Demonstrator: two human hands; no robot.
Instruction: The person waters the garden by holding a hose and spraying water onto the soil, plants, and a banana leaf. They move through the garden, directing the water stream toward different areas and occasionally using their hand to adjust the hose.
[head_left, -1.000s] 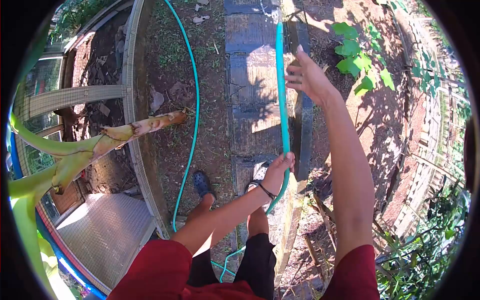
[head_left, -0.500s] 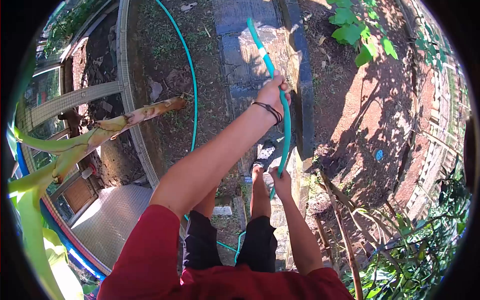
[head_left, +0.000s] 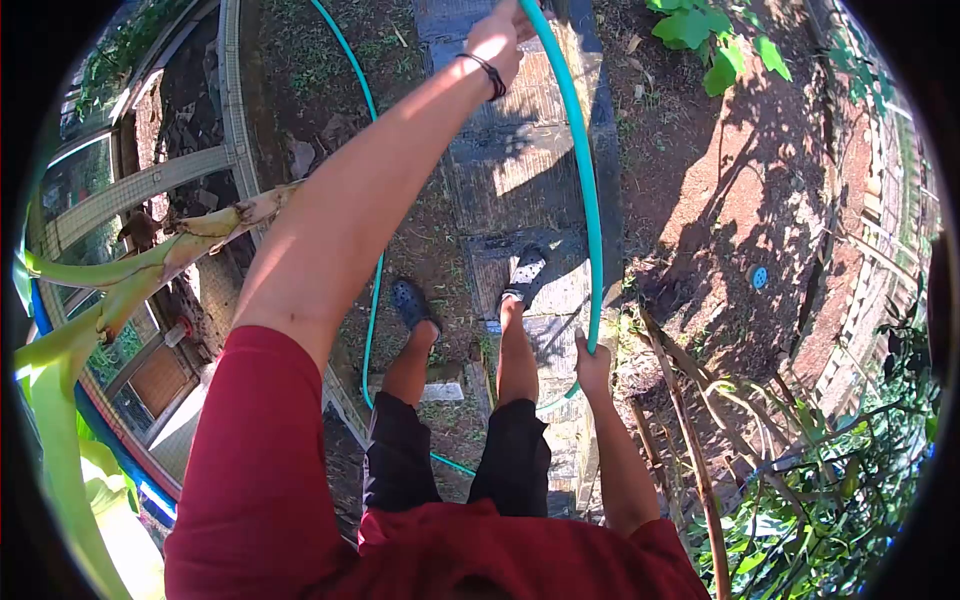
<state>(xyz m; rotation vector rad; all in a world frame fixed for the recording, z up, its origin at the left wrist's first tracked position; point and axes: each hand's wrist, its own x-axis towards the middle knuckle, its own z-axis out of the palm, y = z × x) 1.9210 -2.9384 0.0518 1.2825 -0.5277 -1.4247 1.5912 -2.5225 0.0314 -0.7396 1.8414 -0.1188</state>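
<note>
A green hose [head_left: 585, 180] runs in a gentle curve between my two hands, over the stone path. My left hand [head_left: 500, 38], on the outstretched arm with a dark wristband, is closed round the hose at the top edge of the view; the hose's end is out of sight. Lower down, beside my right leg, my right hand [head_left: 592, 365] is wrapped round the same hose. Below that hand the hose passes behind my legs and loops up the left side over the soil.
The stone path [head_left: 520, 190] lies under my right foot. Left are a wire-mesh frame [head_left: 150, 190] and a banana-like stem [head_left: 130, 290]. Right are bare branches [head_left: 690, 430], green leaves [head_left: 690, 28] and a blue disc [head_left: 759, 277] on the soil.
My left hand has moved up and slightly left with the hose. My right hand has shifted slightly right and down. The hose stretch between them is longer, and both feet now show.
</note>
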